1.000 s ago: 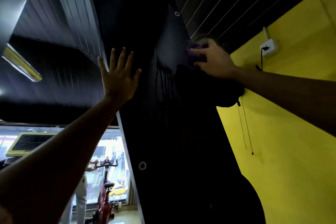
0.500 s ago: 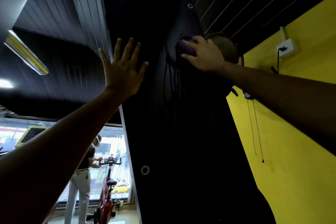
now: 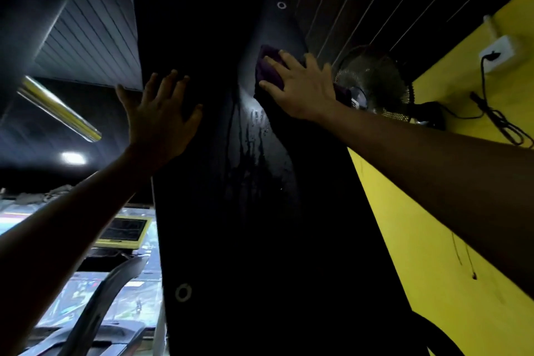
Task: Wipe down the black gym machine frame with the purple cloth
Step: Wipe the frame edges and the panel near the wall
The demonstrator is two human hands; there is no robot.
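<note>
Reaching overhead, we face the black gym machine frame (image 3: 260, 240), a tall dark panel running up between both hands. Our left hand (image 3: 161, 121) lies flat and spread on its left edge, holding nothing. Our right hand (image 3: 300, 87) presses the purple cloth (image 3: 267, 66) against the upper panel with straight fingers; the cloth bunches under fingertips and palm. Wet streaks (image 3: 254, 136) run down just below the right hand.

Risks, as we judge them: drips could outrun the wipe and dry as marks; the bunched cloth could slide out from under flat fingers; the fan (image 3: 372, 81) sits just beyond the right wrist, so a wide stroke could knock it.
</note>
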